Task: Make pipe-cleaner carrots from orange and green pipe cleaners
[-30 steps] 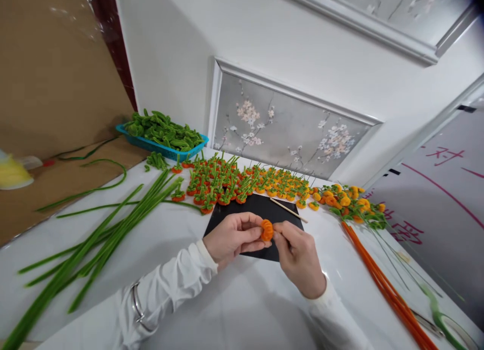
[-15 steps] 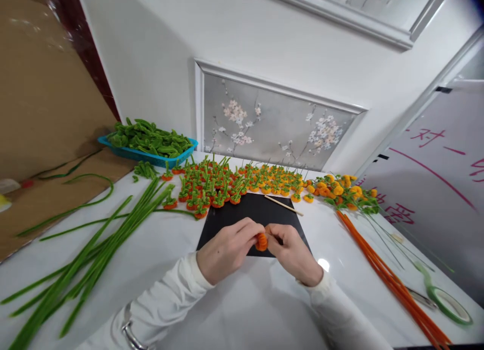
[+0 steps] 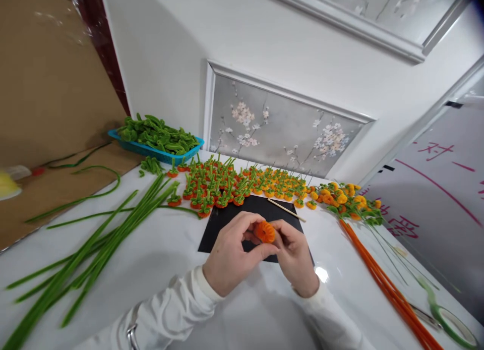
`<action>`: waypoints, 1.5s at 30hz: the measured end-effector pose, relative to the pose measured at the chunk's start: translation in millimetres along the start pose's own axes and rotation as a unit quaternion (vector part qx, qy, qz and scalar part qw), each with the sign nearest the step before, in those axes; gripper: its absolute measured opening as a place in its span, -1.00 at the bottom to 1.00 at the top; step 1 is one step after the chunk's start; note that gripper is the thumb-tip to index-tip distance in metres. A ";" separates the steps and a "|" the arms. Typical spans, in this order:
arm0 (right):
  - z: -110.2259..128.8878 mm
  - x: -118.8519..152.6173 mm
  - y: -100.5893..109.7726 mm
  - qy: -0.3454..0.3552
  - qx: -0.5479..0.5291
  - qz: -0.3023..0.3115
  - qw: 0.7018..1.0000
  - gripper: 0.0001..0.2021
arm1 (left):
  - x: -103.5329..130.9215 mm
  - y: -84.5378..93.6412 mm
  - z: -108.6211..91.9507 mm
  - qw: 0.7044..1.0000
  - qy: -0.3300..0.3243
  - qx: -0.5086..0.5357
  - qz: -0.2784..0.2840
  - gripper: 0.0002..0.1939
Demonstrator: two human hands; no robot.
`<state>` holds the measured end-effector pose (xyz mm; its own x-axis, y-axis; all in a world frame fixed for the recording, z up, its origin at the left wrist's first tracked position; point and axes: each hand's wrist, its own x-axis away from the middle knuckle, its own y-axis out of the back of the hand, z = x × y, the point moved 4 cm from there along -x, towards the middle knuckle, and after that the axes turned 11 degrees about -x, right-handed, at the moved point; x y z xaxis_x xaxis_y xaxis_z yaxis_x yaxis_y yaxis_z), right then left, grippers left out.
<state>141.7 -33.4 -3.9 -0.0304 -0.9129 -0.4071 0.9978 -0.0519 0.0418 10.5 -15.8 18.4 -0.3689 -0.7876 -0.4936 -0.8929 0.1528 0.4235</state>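
Note:
A small orange pipe-cleaner pumpkin (image 3: 266,232) is held between my two hands, above a black mat (image 3: 212,234). My left hand (image 3: 236,251) curls around its left side, the thumb reaching beneath it. My right hand (image 3: 295,251) pinches at its right edge; those fingertips are partly hidden behind the pumpkin and the left thumb. Its ribbed round face with a dark centre points toward me. Beyond the mat stand rows of orange pumpkins with green stems (image 3: 204,201) and yellow ones (image 3: 280,186). A thin wooden stick (image 3: 286,210) lies across the mat's far right part.
Long green pipe cleaners (image 3: 109,239) spread over the left of the table. A blue tray (image 3: 151,152) piled with green pieces stands at the back left. On the right lie orange pipe cleaners (image 3: 385,279), a bunch of yellow-orange pumpkins (image 3: 340,196) and green tape (image 3: 456,326).
The orange pumpkin has been turned so its round face shows. My left thumb has moved under it, and my right hand has shifted closer. The view has tilted slightly.

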 end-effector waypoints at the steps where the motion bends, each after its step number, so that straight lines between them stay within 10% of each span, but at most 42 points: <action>1: 3.0 1.0 -1.4 0.023 0.039 -0.007 0.999 -0.85 | 0.5 0.3 0.2 1.000 -0.003 -0.018 -0.009 -0.75; 7: 9.0 1.7 -1.0 0.037 0.131 0.005 0.991 -0.84 | -3.1 4.4 -1.7 0.993 -0.088 -0.080 0.022 -0.80; 11: -0.5 -1.3 5.6 -0.106 -0.019 0.039 0.993 -0.83 | -4.7 5.8 -5.1 0.977 -0.167 -0.120 0.056 -0.75; 18: -17.0 -0.7 7.8 -0.321 -0.286 0.108 0.896 -0.85 | -4.3 1.8 -2.4 0.965 -0.195 -0.105 0.142 -0.68; 28: 2.5 -8.9 13.7 -0.009 -0.021 0.018 1.000 -0.83 | -14.2 0.5 13.3 0.959 0.117 0.221 0.136 -0.80; 35: 26.8 -7.5 22.4 0.142 0.147 -0.059 0.977 -0.87 | -11.6 5.4 6.9 0.982 0.074 0.147 0.091 -0.88; 45: 35.6 1.0 2.3 0.111 0.151 -0.035 0.982 -0.89 | -7.3 5.1 9.4 0.998 0.024 0.031 0.055 -0.90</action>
<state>141.8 -48.8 28.2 -0.0508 -0.7942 -0.6055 0.9296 -0.2592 0.2620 6.2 -3.6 17.1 -0.4549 -0.7912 -0.4088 -0.8620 0.2758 0.4254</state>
